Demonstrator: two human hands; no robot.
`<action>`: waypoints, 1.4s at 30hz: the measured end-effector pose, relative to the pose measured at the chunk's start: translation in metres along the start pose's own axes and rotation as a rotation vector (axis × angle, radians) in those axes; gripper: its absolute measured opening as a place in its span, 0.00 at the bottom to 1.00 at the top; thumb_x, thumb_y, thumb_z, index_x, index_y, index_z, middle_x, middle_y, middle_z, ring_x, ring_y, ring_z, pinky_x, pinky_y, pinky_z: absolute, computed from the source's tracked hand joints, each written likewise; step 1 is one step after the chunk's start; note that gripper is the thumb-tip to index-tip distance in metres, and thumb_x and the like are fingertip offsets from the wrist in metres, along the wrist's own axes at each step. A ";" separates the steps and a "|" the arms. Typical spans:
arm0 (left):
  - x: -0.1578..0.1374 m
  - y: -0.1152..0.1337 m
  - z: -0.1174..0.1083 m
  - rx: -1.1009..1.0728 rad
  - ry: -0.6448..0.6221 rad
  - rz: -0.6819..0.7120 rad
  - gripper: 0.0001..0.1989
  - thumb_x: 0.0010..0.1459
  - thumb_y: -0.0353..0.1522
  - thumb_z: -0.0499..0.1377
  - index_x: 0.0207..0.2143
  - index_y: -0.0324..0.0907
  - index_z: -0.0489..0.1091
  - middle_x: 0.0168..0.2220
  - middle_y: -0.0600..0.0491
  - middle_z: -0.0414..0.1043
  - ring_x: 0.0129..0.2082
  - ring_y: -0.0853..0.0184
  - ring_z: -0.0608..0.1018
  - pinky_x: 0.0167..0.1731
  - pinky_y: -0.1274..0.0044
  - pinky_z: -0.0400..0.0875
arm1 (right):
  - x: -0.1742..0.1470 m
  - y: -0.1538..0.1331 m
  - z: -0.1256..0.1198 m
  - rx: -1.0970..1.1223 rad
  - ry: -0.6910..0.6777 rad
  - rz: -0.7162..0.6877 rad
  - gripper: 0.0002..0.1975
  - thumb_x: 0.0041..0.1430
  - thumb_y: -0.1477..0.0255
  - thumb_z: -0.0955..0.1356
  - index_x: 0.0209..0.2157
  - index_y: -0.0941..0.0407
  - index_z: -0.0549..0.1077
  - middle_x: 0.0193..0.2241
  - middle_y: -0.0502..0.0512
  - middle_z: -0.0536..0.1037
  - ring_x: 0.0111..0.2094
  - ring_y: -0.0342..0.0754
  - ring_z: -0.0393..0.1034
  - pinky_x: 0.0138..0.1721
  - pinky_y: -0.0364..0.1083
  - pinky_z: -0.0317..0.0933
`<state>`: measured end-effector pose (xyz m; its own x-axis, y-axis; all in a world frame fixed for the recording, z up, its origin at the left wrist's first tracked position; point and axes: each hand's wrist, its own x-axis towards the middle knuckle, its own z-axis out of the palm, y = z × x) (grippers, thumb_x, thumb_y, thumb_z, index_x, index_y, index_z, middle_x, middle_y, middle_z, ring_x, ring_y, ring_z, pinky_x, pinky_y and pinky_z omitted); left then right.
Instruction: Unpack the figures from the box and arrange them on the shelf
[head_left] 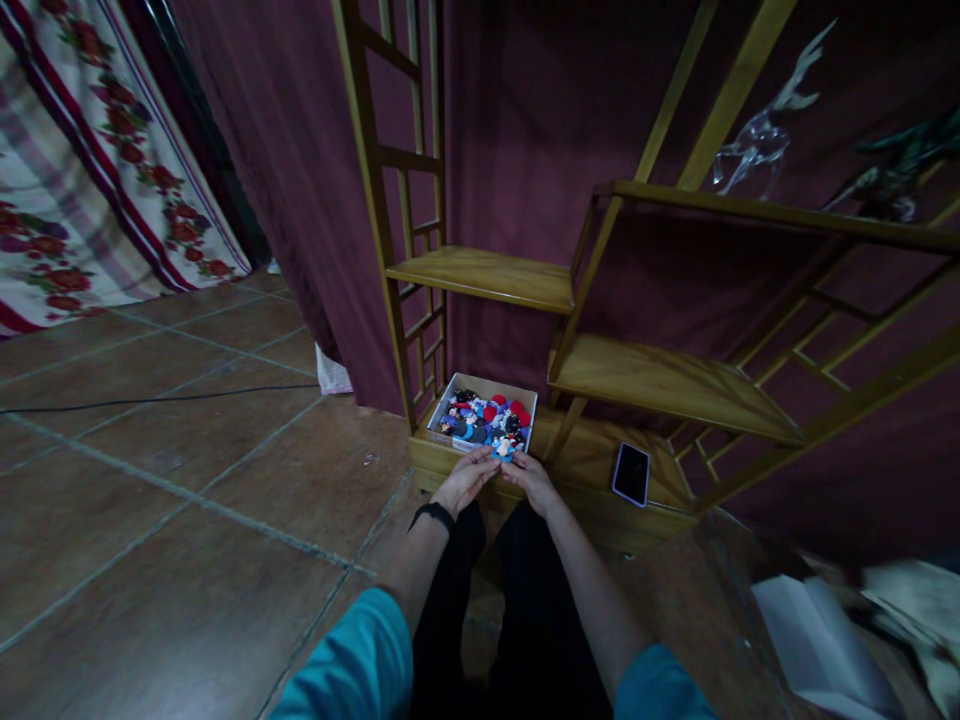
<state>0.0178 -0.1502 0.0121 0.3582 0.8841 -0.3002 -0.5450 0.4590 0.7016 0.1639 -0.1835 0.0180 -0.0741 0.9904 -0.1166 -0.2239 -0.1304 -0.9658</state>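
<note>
A small blue and white figurine [503, 450], with a pinkish part, is pinched between my two hands. My left hand [471, 478], with a dark band at the wrist, grips it from the left. From the right, my right hand [531, 476] holds its other side with bent fingers. Just beyond the fingers stands a white cardboard box [532, 405] on the bottom board of the shelf unit. Many small colourful pieces [480, 412] in red, blue, black, white and purple fill the box. The figurine is too small to make out in detail.
The wooden shelf unit [480, 275] rises in front, with boards at several heights. A phone [631, 474] lies on its lower board to the right. Above stands a clear deer ornament [757, 140]. A black cable [157, 398] crosses the tiled floor at left. Whitish papers [821, 640] lie at lower right.
</note>
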 end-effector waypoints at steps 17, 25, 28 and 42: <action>-0.002 0.001 0.000 -0.035 -0.050 -0.017 0.14 0.47 0.19 0.62 0.38 0.35 0.72 0.37 0.47 0.74 0.35 0.70 0.77 0.43 0.77 0.70 | 0.003 0.003 -0.001 0.019 0.048 0.039 0.22 0.38 0.62 0.73 0.39 0.52 0.74 0.40 0.53 0.76 0.41 0.48 0.69 0.40 0.46 0.62; -0.002 0.002 0.003 -0.048 -0.016 -0.022 0.13 0.48 0.20 0.62 0.38 0.35 0.71 0.36 0.48 0.74 0.35 0.71 0.77 0.43 0.77 0.70 | 0.002 0.002 -0.001 0.024 0.042 0.019 0.22 0.39 0.62 0.73 0.40 0.53 0.74 0.41 0.54 0.76 0.39 0.48 0.70 0.39 0.46 0.62; -0.002 0.002 0.003 -0.041 -0.029 -0.015 0.13 0.47 0.20 0.61 0.38 0.36 0.71 0.36 0.48 0.75 0.35 0.71 0.77 0.43 0.77 0.71 | 0.002 0.001 -0.001 0.023 0.046 0.023 0.22 0.39 0.62 0.73 0.40 0.53 0.74 0.40 0.54 0.76 0.38 0.47 0.70 0.39 0.46 0.62; -0.002 0.003 0.003 -0.051 -0.016 -0.021 0.14 0.47 0.19 0.61 0.38 0.35 0.71 0.35 0.48 0.75 0.34 0.71 0.77 0.42 0.78 0.71 | 0.004 0.002 -0.001 0.010 0.041 0.007 0.21 0.39 0.61 0.73 0.38 0.53 0.75 0.37 0.53 0.77 0.34 0.45 0.70 0.37 0.45 0.63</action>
<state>0.0175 -0.1509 0.0164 0.3817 0.8730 -0.3036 -0.5751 0.4815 0.6614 0.1644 -0.1799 0.0155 -0.0360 0.9905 -0.1325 -0.2334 -0.1373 -0.9626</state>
